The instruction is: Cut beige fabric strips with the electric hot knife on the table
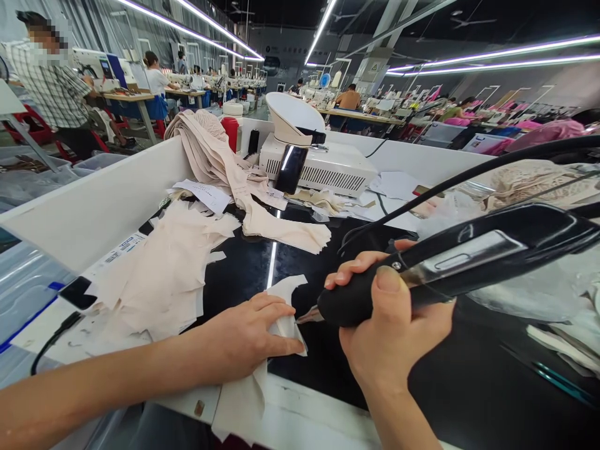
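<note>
My left hand is closed over a pale beige fabric piece at the front edge of the black work surface. The fabric shows beyond my fingers, and its lower end hangs over the edge. In my right hand is a black corded power tool with a metal strip along its body. Its thin metal tip points left and lies close to the fabric by my left fingers; whether they touch I cannot tell. A heap of cut beige fabric pieces lies to the left.
Behind are a long beige fabric bundle, a red thread cone, a white vented box bearing a white visor, and a dark phone-like slab. A black cable arcs across the right. White side walls border the table.
</note>
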A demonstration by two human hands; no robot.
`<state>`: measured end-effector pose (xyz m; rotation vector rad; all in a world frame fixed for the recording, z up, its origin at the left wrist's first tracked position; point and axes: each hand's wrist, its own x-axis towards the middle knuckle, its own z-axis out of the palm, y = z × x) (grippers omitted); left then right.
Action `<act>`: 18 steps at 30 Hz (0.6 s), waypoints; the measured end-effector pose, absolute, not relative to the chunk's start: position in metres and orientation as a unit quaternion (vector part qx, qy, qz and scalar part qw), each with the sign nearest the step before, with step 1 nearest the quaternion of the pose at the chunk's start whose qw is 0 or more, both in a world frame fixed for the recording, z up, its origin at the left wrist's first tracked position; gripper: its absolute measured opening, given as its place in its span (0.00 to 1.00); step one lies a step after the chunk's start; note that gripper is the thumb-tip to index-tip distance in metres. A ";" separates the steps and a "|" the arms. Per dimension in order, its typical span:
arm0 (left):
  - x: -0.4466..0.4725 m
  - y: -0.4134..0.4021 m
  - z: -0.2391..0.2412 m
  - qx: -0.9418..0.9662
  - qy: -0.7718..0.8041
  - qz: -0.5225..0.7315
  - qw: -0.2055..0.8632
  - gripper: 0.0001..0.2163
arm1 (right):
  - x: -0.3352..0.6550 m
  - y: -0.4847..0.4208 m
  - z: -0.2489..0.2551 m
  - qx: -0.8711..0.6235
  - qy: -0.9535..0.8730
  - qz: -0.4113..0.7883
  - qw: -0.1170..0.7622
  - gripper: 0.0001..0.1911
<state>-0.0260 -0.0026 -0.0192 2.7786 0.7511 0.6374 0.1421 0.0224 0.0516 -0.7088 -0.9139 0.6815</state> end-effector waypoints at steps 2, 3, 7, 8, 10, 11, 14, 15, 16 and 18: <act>-0.024 -0.011 -0.017 0.939 0.263 0.198 0.100 0.22 | 0.143 0.018 0.052 -0.333 -0.423 0.321 0.779 0.20; -0.024 -0.016 -0.016 0.939 0.269 0.191 0.101 0.22 | 0.144 0.016 0.053 -0.333 -0.423 0.327 0.777 0.20; -0.023 -0.038 -0.009 0.934 0.288 0.176 0.115 0.25 | 0.148 0.003 0.054 -0.328 -0.438 0.326 0.771 0.20; -0.023 -0.041 -0.007 0.933 0.289 0.181 0.118 0.25 | 0.150 0.001 0.054 -0.325 -0.444 0.323 0.770 0.20; -0.023 -0.041 -0.003 0.929 0.286 0.206 0.115 0.20 | 0.152 -0.002 0.054 -0.322 -0.452 0.320 0.768 0.20; -0.023 -0.038 -0.001 0.927 0.284 0.219 0.110 0.17 | 0.152 -0.002 0.053 -0.322 -0.452 0.321 0.767 0.21; -0.023 -0.026 0.001 0.929 0.265 0.237 0.106 0.10 | 0.153 -0.003 0.052 -0.324 -0.449 0.316 0.770 0.20; -0.023 -0.022 0.001 0.931 0.258 0.235 0.109 0.10 | 0.153 -0.003 0.052 -0.324 -0.448 0.314 0.771 0.20; -0.023 -0.018 0.000 0.933 0.252 0.229 0.114 0.09 | 0.153 -0.003 0.052 -0.323 -0.448 0.313 0.773 0.21; -0.023 -0.013 -0.003 0.936 0.252 0.215 0.118 0.10 | 0.153 -0.003 0.051 -0.318 -0.446 0.310 0.777 0.21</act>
